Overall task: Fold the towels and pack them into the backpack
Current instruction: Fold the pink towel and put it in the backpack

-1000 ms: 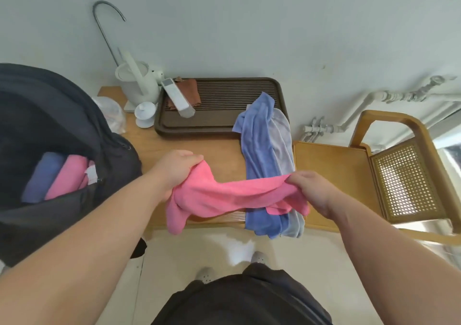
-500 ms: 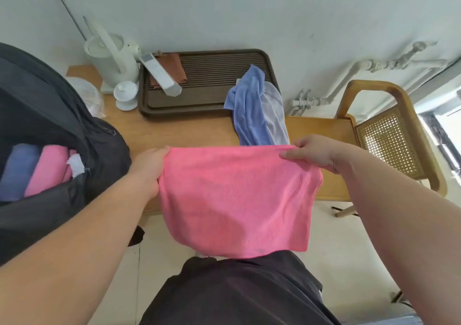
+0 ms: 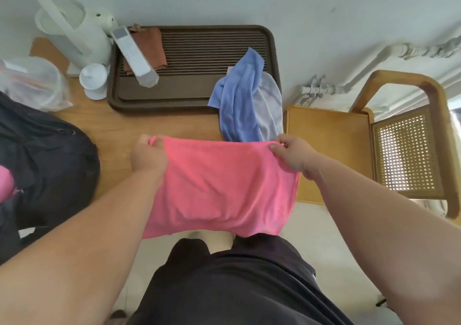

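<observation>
Hanging spread between two hands, the pink towel was off the table. Its top edge ran level over the table's front edge, and the rest draped down before the person's legs. The left hand pinched one top corner and the right hand the other, fingers closed on cloth. For a clean fold, I judged, those corners should meet squarely with the edges matched; slack in the middle would crease it. Behind it a blue towel and a pale towel lay heaped by the table's right edge, partly over the tray's near right corner, not yet folded. The backpack sat at the left edge, a bit of pink showing at its mouth.
</observation>
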Available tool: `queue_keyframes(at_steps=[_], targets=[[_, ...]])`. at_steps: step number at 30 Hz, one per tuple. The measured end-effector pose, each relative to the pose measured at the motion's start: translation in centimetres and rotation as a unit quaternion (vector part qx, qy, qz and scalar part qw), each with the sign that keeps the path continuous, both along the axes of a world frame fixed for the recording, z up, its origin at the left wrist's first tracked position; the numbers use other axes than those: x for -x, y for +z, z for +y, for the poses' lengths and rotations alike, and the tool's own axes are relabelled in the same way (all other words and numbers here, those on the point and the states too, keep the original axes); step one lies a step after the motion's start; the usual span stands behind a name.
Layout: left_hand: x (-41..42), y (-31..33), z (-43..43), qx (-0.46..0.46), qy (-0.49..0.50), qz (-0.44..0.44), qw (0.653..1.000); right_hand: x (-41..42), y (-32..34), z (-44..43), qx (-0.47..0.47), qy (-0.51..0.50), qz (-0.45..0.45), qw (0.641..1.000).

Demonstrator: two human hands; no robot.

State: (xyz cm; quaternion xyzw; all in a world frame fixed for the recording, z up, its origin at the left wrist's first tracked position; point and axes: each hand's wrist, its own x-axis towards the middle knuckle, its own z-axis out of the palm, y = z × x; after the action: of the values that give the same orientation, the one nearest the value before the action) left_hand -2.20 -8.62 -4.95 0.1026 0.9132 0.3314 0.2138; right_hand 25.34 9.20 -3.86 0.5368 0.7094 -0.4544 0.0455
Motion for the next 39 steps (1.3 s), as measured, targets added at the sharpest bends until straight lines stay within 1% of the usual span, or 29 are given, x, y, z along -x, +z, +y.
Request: queue_keyframes(at_steps=[3,6,11,14,16,18,20,21,24,26,28,30,32,34,36,38,39], targets=[[0.8,-0.3,2.1,0.041,-0.02,0.047,0.998,0.9,-1.0,2.4,-0.028,0.033,-0.009,0.999],[1.8,-0.6,3.6,0.057,-0.059,0.069,0.994,2.3,-1.3,5.0,-0.061,0.052,-0.024,0.997],[4.1,0.3,6.4,0.061,-0.038,0.092,0.993,5.2,-0.9,9.0,-0.1,0.082,-0.032,0.991],[4.9,0.3,7.3,0.07,-0.038,0.054,0.995,6.0,-1.0,9.6,-0.12,0.051,0.002,0.991],[4.4,0.1,7.2,0.113,-0.07,0.056,0.99,5.9,-1.3,9.1,-0.128,0.012,0.032,0.991],[3.0,-0.1,6.5,0.165,-0.123,0.109,0.973,5.2,-1.6,8.1,-0.139,-0.04,0.051,0.988],[0.8,-0.6,5.5,0.179,-0.183,0.161,0.953,3.9,-2.2,6.8,-0.137,-0.089,0.042,0.986],[-0.5,-1.1,5.0,0.178,-0.22,0.172,0.944,3.0,-2.5,6.2,-0.12,-0.104,0.025,0.987],[-4.2,-2.5,3.9,0.155,-0.343,0.139,0.916,0.6,-3.2,4.1,-0.041,-0.133,-0.014,0.99],[-6.5,-3.0,3.6,0.155,-0.411,0.118,0.89,-0.2,-3.5,3.4,-0.027,-0.139,0.006,0.99],[-8.3,-3.2,3.6,0.188,-0.47,0.099,0.857,-0.2,-3.6,3.0,-0.036,-0.134,0.049,0.989],[-9.2,-3.4,3.5,0.233,-0.494,0.075,0.834,0.2,-3.6,3.1,-0.065,-0.121,0.077,0.988],[-9.4,-3.6,3.2,0.269,-0.499,0.065,0.821,0.8,-3.4,3.2,-0.079,-0.115,0.096,0.986],[-9.2,-3.8,2.7,0.284,-0.499,0.066,0.816,1.4,-3.2,3.5,-0.057,-0.11,0.107,0.987],[-9.1,-4.0,2.2,0.292,-0.499,0.064,0.813,2.0,-3.2,3.8,-0.037,-0.088,0.095,0.991],[-9.1,-4.0,2.0,0.296,-0.499,0.064,0.812,2.3,-3.1,4.1,-0.054,-0.072,0.087,0.992],[-9.2,-4.1,2.0,0.294,-0.498,0.068,0.813,2.4,-2.9,4.3,-0.066,-0.08,0.096,0.99]])
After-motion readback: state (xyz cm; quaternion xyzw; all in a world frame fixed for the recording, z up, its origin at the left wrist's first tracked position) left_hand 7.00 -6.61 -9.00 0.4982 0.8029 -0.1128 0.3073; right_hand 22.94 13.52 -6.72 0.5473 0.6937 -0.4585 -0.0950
